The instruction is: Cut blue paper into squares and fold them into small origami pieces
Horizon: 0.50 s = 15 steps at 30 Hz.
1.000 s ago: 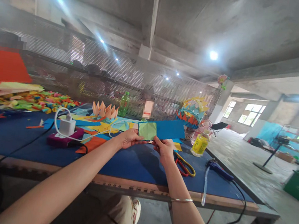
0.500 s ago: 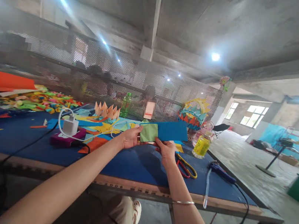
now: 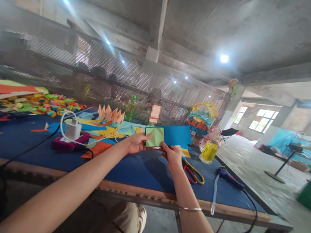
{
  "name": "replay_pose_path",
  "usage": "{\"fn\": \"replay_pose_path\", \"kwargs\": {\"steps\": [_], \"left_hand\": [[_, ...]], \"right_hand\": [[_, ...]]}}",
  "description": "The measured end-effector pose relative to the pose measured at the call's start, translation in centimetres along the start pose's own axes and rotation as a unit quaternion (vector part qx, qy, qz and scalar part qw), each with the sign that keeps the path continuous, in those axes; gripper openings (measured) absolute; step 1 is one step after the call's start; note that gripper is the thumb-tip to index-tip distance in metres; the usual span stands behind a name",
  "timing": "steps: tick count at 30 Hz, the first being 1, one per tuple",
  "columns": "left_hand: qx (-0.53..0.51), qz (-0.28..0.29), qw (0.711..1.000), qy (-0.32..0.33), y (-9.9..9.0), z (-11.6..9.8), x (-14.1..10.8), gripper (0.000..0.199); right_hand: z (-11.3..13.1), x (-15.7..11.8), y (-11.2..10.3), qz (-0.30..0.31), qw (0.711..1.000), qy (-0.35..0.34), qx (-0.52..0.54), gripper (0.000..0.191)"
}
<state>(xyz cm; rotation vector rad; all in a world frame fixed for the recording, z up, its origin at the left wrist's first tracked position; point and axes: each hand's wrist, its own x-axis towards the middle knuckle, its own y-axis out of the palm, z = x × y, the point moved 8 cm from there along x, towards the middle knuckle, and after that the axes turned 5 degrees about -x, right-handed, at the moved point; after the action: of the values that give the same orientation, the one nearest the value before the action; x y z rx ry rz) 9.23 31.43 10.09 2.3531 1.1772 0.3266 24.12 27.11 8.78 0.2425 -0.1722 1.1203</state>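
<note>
Evidently, your left hand [image 3: 136,144] pinched the green paper [image 3: 156,137] at frame centre and your right hand [image 3: 173,156] its lower right corner. Already creased, it lay over the left end of the blue paper [image 3: 178,134]; whether it was fixed there could not be determined.

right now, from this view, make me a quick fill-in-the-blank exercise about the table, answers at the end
1. The left hand and right hand hold light green paper, with ____ paper extending to its right.
2. The scissors have one red handle and one ____ handle.
3. The white charger sits on a ____ block.
4. The glue gun lies to the ____ of the scissors.

Missing words: blue; yellow; purple; right.
</note>
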Motion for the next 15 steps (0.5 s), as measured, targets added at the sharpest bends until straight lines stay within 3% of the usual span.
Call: {"fn": "replay_pose_path", "kwargs": {"steps": [9, 15], "left_hand": [[0.032, 0.015, 0.999, -0.016, 0.27, 0.81, -0.26, 0.019], [0.029, 0.002, 1.000, -0.008, 0.17, 0.64, -0.31, 0.021]], "right_hand": [[0.11, -0.54, 0.67, 0.026, 0.999, 0.019, -0.002, 0.037], [0.30, -0.57, 0.11, -0.004, 0.999, 0.001, -0.035, 0.038]]}}
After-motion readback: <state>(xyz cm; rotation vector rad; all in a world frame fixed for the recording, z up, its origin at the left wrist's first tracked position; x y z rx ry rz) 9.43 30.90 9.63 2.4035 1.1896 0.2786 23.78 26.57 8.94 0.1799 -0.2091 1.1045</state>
